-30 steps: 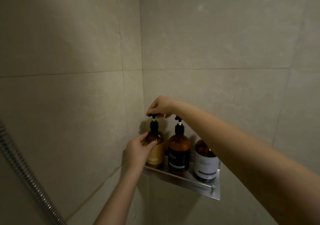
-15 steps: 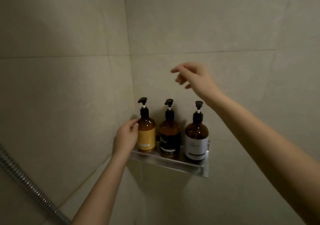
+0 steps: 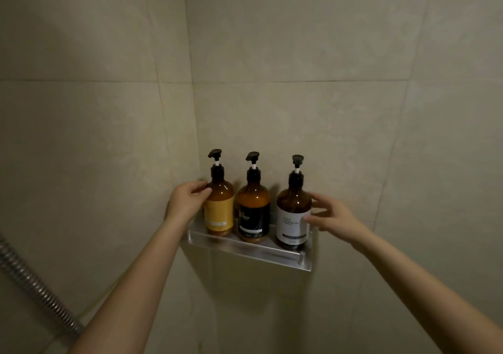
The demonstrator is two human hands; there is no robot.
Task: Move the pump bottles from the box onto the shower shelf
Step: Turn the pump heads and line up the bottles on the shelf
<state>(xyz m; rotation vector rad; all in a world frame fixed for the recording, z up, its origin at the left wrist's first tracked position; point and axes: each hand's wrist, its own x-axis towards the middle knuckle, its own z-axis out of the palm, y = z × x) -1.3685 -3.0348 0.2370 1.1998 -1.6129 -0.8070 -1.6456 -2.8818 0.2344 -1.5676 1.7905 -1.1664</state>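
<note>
Seemingly finishing, the left hand gripped the yellow-labelled bottle on the shower shelf, the right hand spread wide at the white-labelled bottle; only straightening seemed due.

Right hand now down beside white-label bottle, perhaps touching.

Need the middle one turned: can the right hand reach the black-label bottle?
Likely not sideways: the white-label bottle stands between the right hand and the black-label bottle; its pump looks free above.
</note>
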